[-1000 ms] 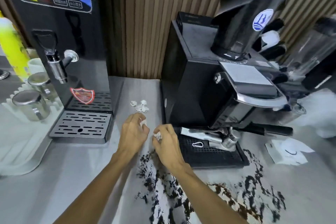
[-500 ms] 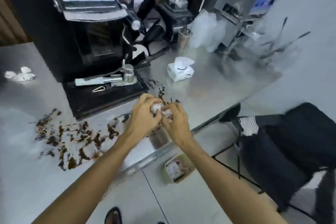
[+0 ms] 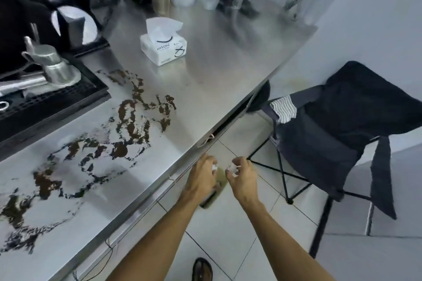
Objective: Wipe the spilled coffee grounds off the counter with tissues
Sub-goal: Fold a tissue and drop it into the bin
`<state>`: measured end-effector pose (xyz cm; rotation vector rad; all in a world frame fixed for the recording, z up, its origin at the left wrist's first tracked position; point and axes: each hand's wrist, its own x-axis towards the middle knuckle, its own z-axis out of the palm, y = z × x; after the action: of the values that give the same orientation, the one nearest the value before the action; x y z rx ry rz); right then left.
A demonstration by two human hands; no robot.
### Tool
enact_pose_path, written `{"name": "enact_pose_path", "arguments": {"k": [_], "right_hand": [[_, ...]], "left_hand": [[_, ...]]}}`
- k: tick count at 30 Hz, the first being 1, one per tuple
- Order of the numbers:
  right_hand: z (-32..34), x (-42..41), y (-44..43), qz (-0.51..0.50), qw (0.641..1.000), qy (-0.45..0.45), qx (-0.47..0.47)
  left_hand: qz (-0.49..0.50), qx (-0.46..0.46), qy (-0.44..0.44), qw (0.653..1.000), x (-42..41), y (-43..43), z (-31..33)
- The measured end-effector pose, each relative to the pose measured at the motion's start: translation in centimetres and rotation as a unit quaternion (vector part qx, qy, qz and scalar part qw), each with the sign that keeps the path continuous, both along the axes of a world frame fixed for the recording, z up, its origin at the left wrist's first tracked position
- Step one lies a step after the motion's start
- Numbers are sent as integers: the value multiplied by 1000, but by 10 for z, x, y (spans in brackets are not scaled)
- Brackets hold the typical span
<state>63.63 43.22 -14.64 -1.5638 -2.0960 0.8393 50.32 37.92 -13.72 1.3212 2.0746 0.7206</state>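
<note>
**Coffee grounds stay put while both hands swing off the counter**

Coffee grounds (image 3: 127, 125) are smeared in dark patches across the steel counter (image 3: 217, 75), from the drip tray (image 3: 45, 102) out towards the front edge, and I see very little of the mess cleared.

The change is in the hands. Half a second ago they were pressed together over the counter's edge, working one wad of tissue between them. Now they have parted and dropped clear of the counter, out over the floor tiles. My left hand (image 3: 201, 173) has its fingers curled round a white tissue scrap (image 3: 214, 167). My right hand (image 3: 242, 173) pinches a second scrap (image 3: 233, 166) at its fingertips.

Just below them sits an olive-coloured bin (image 3: 219, 180) on the floor, partly hidden by the left wrist. I take this as the throw-away step: the used tissue is about to go in, though nothing has dropped yet.

That means the wiping itself is paused. The tissue box (image 3: 163, 49) stands further back on the counter, well apart from the spill, with a fresh sheet poking up. I expect that is the next reach, as plenty of grounds remain.
</note>
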Motion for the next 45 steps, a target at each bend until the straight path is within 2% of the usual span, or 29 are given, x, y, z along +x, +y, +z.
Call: {"name": "enact_pose_path", "arguments": {"k": [4,10,14,17,23,27,31,35,38,45], "right_hand": [[-119,0,3,-12,1000,-23,-16],[-276,0,34,-44,998,-26,-29],[-329,8,54,-50,998,-34,-20],[-329,17,60,-60,998,-17,-1],[-225,30,56,-93,993,42,55],[-111,30,49,-75,987,74,121],[10,21,41,-39,978,105,175],[118,-1,43,32,961,149,232],[181,-35,41,88,945,172,263],[249,-162,-11,236,908,205,278]], "left_hand": [[-29,-45,49,997,-4,6,-119],[-42,-35,53,997,3,41,-289],[-60,-29,20,998,13,69,-354],[-51,-30,53,997,16,85,-361],[-35,54,71,995,28,81,-248],[0,138,83,987,50,69,-132],[59,231,29,971,65,63,-17],[136,302,-3,944,52,59,85],[192,366,10,911,23,48,144],[337,402,93,846,-87,-27,215]]}}
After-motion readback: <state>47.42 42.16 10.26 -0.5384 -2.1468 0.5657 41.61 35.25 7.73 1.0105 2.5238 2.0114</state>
